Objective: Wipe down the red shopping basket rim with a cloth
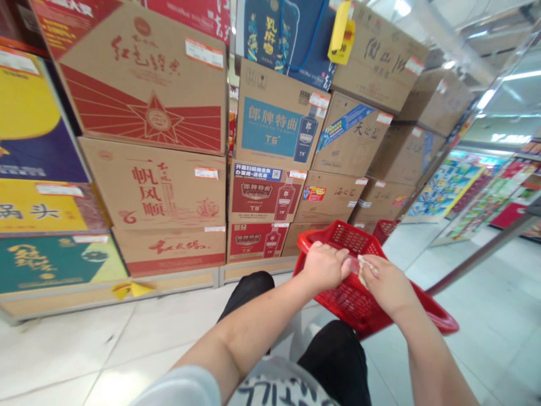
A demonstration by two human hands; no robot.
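Over a red plastic shopping basket [363,318], my two hands are close together. My right hand [391,285] pinches a crumpled whitish piece [364,267] that looks like tissue or a wrapper. My left hand [326,265] is closed, its fingers curled at the near side of the basket's opening. A small pinkish, see-through bit [352,265] shows between the hands; whether the left fingers hold it is hard to make out. The basket has perforated walls and a thick rim, and my arms partly cover it.
Stacked cardboard cartons [169,186] with price labels stand on a low shelf ahead. A blue gift bag [291,34] and a yellow price tag [341,34] are above. A pole [477,251] slants up from the basket to the right. White floor tiles [54,338] lie below.
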